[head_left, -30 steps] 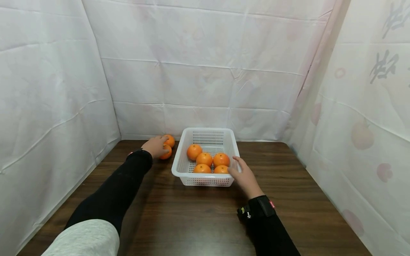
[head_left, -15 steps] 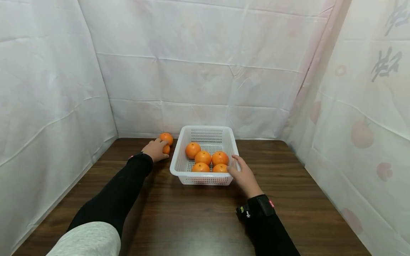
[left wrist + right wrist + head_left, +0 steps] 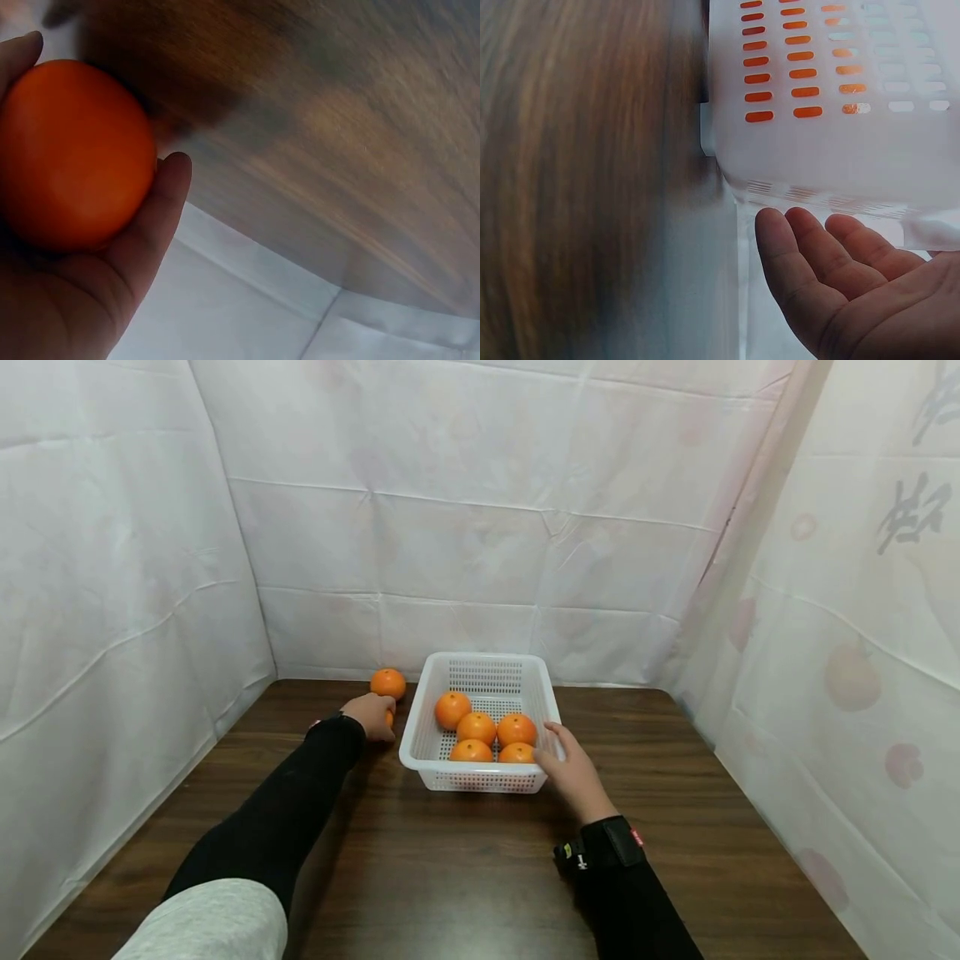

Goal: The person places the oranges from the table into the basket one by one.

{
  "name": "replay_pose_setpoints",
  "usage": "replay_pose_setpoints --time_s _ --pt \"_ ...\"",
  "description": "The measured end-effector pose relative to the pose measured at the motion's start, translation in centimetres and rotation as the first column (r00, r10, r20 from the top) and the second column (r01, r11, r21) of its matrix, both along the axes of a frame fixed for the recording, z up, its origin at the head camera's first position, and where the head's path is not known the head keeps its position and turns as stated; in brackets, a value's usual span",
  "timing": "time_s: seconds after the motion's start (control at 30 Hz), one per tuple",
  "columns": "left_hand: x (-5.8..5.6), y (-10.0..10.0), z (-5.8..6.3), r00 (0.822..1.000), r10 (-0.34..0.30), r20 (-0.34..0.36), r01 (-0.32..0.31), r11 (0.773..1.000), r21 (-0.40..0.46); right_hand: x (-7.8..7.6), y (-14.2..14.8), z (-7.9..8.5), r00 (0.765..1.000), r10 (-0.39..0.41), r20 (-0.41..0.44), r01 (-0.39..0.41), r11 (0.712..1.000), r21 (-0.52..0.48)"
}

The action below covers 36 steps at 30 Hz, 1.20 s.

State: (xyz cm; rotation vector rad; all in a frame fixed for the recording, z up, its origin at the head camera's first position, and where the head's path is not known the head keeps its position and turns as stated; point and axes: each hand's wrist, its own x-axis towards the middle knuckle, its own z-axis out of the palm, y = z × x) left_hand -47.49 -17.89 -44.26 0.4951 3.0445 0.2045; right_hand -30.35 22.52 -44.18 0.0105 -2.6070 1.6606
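My left hand [image 3: 369,716] grips an orange [image 3: 75,157] at the left of the basket; in the head view the hand hides most of that fruit. The left wrist view shows thumb and fingers curled round its sides. A second orange [image 3: 387,683] lies just behind, on the table. In the white plastic basket [image 3: 483,769] sit several more oranges [image 3: 476,728]. My right hand [image 3: 576,774] holds the basket by its right side near the front corner, thumb over the rim. The right wrist view has its fingers [image 3: 776,236] against the outer wall.
The dark wooden table [image 3: 450,877] spreads out before me. White cloth walls [image 3: 465,552] stand behind it and along both sides. The basket is near the table's back edge, with slotted openings in its walls.
My left hand has closed over the nearer orange, hiding more of it, and shifted slightly toward me, apart from the rear orange. The right hand has stayed at the basket.
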Motion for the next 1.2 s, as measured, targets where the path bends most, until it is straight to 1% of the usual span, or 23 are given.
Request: replay_pose_setpoints --time_s 0.07,0.13,0.27,0.33,0.47,0.57,0.73,0.9,1.03,1.1,1.2 --pt "0.0 0.1 0.0 1.000 0.004 -0.008 -0.004 1.000 -0.003 0.1 0.0 0.0 1.000 0.000 0.000 0.000 1.000 -0.003" --pt "0.1 0.1 -0.1 1.000 0.013 0.000 -0.013 1.000 -0.005 0.1 0.0 0.0 1.000 0.000 0.000 0.000 1.000 -0.003" --pt "0.3 0.1 0.1 0.999 0.027 0.045 -0.027 1.000 -0.007 0.3 -0.1 -0.1 1.000 0.007 0.004 -0.007 1.000 -0.012" --pt "0.4 0.0 0.2 0.999 0.020 0.048 -0.019 1.000 -0.017 0.3 -0.3 -0.2 1.000 0.013 0.003 -0.013 1.000 -0.014" --pt "0.5 -0.2 0.5 0.999 -0.007 0.032 0.008 0.999 -0.033 0.2 -0.5 -0.2 1.000 0.016 -0.007 -0.016 1.000 -0.013" --pt "0.5 0.1 1.1 1.000 0.000 0.031 0.001 1.000 -0.028 0.0 -0.5 -0.2 1.000 0.015 -0.011 -0.015 1.000 -0.008" --pt "0.5 1.0 2.8 0.999 0.016 0.046 -0.016 1.000 0.000 -0.2 -0.3 -0.3 1.000 0.012 -0.012 -0.012 1.000 -0.001" --pt "-0.4 1.9 3.7 1.000 -0.009 0.016 0.010 1.000 -0.028 -0.4 0.0 -0.5 1.000 0.001 -0.012 -0.001 1.000 -0.006" --pt "-1.4 2.6 4.3 0.998 -0.055 -0.009 0.055 0.998 -0.021 -0.4 -0.1 -0.6 1.000 0.008 -0.008 -0.008 1.000 -0.022" --pt "-1.8 2.7 4.5 0.997 -0.074 -0.017 0.074 0.997 -0.012 -0.4 -0.4 -0.6 1.000 0.018 -0.004 -0.018 1.000 -0.024" --pt "-2.5 2.6 4.6 0.994 -0.100 -0.053 0.099 0.995 -0.009 -0.5 -0.9 -0.7 1.000 0.030 0.001 -0.030 0.999 -0.026"
